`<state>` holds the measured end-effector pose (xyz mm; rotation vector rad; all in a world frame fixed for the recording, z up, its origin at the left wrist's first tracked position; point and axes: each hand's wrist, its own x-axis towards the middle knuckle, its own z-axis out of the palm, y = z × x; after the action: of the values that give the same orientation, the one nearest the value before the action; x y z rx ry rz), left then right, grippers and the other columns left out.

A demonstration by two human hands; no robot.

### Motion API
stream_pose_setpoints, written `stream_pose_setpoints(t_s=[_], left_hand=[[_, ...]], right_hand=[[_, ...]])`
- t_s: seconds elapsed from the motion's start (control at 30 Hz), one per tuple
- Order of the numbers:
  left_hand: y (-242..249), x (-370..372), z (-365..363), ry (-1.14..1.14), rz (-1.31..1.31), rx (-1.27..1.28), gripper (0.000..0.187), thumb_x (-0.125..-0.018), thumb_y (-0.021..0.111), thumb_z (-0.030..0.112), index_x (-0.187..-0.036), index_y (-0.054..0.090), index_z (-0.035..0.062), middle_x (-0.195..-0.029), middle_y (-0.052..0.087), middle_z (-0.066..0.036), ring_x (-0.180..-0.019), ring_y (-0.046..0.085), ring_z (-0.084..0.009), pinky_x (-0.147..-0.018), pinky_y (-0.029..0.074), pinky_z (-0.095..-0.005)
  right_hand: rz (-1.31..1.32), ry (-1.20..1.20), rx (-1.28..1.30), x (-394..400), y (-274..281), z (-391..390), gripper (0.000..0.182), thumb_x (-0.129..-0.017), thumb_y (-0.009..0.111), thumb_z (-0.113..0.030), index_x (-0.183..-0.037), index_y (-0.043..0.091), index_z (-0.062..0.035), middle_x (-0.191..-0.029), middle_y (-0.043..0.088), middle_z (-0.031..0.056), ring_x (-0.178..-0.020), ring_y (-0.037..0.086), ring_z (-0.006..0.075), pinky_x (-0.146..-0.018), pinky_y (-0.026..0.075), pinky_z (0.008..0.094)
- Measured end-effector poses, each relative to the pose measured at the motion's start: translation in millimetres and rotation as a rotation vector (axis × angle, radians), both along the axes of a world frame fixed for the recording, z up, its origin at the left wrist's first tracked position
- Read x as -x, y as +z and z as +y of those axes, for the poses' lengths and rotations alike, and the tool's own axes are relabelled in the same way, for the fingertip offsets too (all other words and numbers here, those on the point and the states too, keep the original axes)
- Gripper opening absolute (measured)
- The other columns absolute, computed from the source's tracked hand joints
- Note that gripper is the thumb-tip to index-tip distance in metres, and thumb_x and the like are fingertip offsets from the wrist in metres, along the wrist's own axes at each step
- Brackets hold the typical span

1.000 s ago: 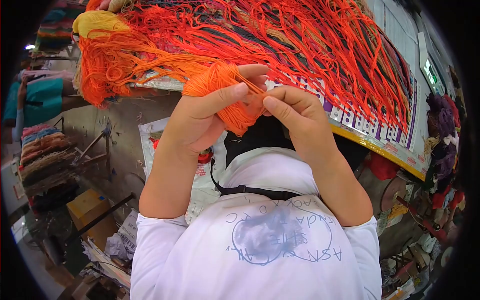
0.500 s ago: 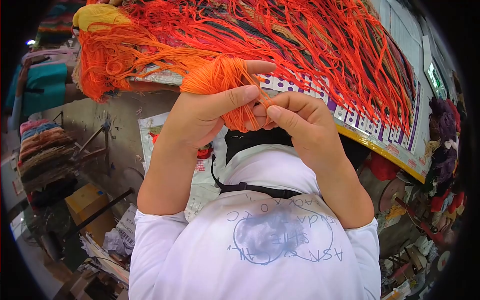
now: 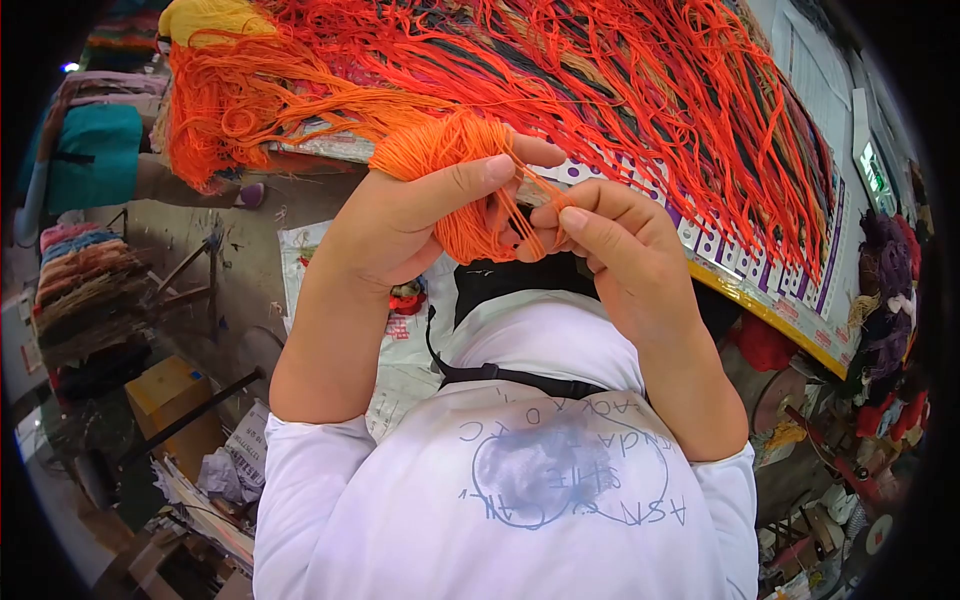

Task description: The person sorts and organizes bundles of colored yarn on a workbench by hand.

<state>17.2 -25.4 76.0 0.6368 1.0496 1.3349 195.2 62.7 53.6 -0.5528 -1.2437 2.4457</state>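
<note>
A thick bundle of orange yarn (image 3: pixel 440 150) is wound around my left hand (image 3: pixel 430 205), whose thumb and index finger reach past it to the right. My right hand (image 3: pixel 615 235) pinches several strands of that yarn between thumb and fingertips, just right of the bundle. Those strands stretch taut from the bundle to the pinch. Loose orange yarn (image 3: pixel 290 105) trails from behind the bundle to a heap at the table's left end. The fingers of my left hand behind the yarn are partly hidden.
Long red-orange strands (image 3: pixel 640 110) spread over the table with a yellow edge (image 3: pixel 770 310). A yellow yarn bundle (image 3: pixel 215 22) lies at its far left. Stacked coloured yarn (image 3: pixel 85 290) and a cardboard box (image 3: pixel 172 405) stand left; purple yarn (image 3: pixel 888 260) hangs right.
My right hand has drawn slightly to the right with the pinched strands, away from the bundle. My left hand has shifted a little to the right as well.
</note>
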Motion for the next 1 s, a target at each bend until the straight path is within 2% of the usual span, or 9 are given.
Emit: stream_pose_setpoints(t_s=[0.2, 0.27, 0.3, 0.37, 0.47, 0.67, 0.77, 0.83, 1.0], left_hand=[[2.8, -7.0, 2.4, 0.002, -0.021, 0.002, 0.04, -0.093, 0.048, 0.023, -0.119, 0.053, -0.0069, -0.109, 0.061, -0.015, -0.096, 0.061, -0.0201, -0.083, 0.049, -0.0317], [3.6, -8.4, 2.7, 0.023, -0.036, 0.004, 0.041, -0.094, 0.048, 0.024, -0.119, 0.053, -0.0067, -0.111, 0.06, -0.015, -0.098, 0.06, -0.0203, -0.084, 0.048, -0.0318], [3.8, -7.7, 2.8, 0.01, -0.04, 0.01, 0.041, -0.094, 0.048, 0.025, -0.12, 0.053, -0.0067, -0.113, 0.06, -0.015, -0.099, 0.06, -0.0204, -0.085, 0.048, -0.0318], [4.5, -7.6, 2.3, -0.001, -0.043, 0.015, 0.041, -0.094, 0.048, 0.025, -0.12, 0.052, -0.0068, -0.114, 0.059, -0.014, -0.1, 0.06, -0.0205, -0.086, 0.047, -0.0317], [4.8, -8.3, 0.8, 0.006, -0.058, -0.004, 0.042, -0.094, 0.047, 0.025, -0.12, 0.052, -0.0071, -0.114, 0.059, -0.014, -0.099, 0.06, -0.0203, -0.086, 0.047, -0.0316], [2.0, -4.8, -0.1, 0.005, -0.09, -0.003, 0.043, -0.094, 0.047, 0.025, -0.122, 0.051, -0.0072, -0.112, 0.059, -0.013, -0.098, 0.06, -0.0197, -0.084, 0.048, -0.0313], [2.5, 0.4, -2.9, -0.001, -0.072, -0.012, 0.045, -0.091, 0.053, 0.023, -0.125, 0.048, -0.007, -0.109, 0.059, -0.011, -0.095, 0.06, -0.0182, -0.083, 0.047, -0.0303], [1.3, 2.5, -4.9, -0.023, 0.015, -0.116, 0.051, -0.086, 0.06, 0.016, -0.129, 0.044, -0.0064, -0.103, 0.061, -0.009, -0.093, 0.059, -0.0163, -0.082, 0.047, -0.0288], [3.4, 4.1, -6.4, -0.023, 0.028, -0.092, 0.058, -0.08, 0.066, 0.008, -0.131, 0.041, -0.0061, -0.097, 0.062, -0.006, -0.089, 0.059, -0.0142, -0.081, 0.046, -0.0275]], right_hand=[[-0.019, -0.101, -0.015, 15.8, 14.1, -10.7, 0.024, -0.086, 0.058, -0.006, -0.108, 0.056, 0.0035, -0.084, 0.062, 0.0045, -0.076, 0.057, 0.0073, -0.072, 0.046, 0.0205], [-0.095, -0.12, -0.062, 21.2, 18.4, -14.8, 0.026, -0.082, 0.064, -0.008, -0.104, 0.058, 0.0039, -0.077, 0.059, 0.0008, -0.068, 0.053, 0.0054, -0.062, 0.043, 0.0194], [-0.094, -0.118, -0.062, 20.9, 15.9, -14.8, 0.026, -0.082, 0.064, -0.008, -0.104, 0.058, 0.0039, -0.077, 0.059, 0.0008, -0.068, 0.053, 0.0054, -0.062, 0.043, 0.0194], [-0.207, -0.075, -0.336, 19.8, 8.2, -13.6, 0.024, -0.079, 0.069, -0.012, -0.096, 0.062, 0.0027, -0.068, 0.054, -0.0036, -0.06, 0.046, 0.0037, -0.052, 0.038, 0.0211], [-0.309, -0.08, -0.483, 20.0, 6.9, -13.0, 0.018, -0.077, 0.071, -0.014, -0.085, 0.064, 0.0006, -0.061, 0.049, -0.0058, -0.056, 0.041, 0.0034, -0.049, 0.032, 0.0225], [-0.235, -0.117, -0.401, 20.5, 5.0, -15.7, 0.014, -0.078, 0.069, -0.012, -0.08, 0.064, 0.0008, -0.06, 0.05, -0.0043, -0.056, 0.04, 0.0031, -0.048, 0.032, 0.0224], [-0.266, -0.081, -0.406, 17.3, 8.3, -14.2, 0.013, -0.08, 0.068, -0.011, -0.08, 0.064, 0.0007, -0.062, 0.052, -0.0047, -0.057, 0.041, 0.0022, -0.049, 0.032, 0.0217], [-0.23, -0.102, -0.356, 18.0, 8.5, -16.2, 0.012, -0.081, 0.067, -0.011, -0.08, 0.064, 0.0006, -0.064, 0.053, -0.0049, -0.058, 0.042, 0.0021, -0.05, 0.033, 0.021], [-0.205, -0.098, -0.3, 16.5, 13.5, -16.0, 0.01, -0.082, 0.065, -0.01, -0.082, 0.064, 0.0002, -0.067, 0.055, -0.0049, -0.061, 0.043, 0.002, -0.053, 0.035, 0.0198]])
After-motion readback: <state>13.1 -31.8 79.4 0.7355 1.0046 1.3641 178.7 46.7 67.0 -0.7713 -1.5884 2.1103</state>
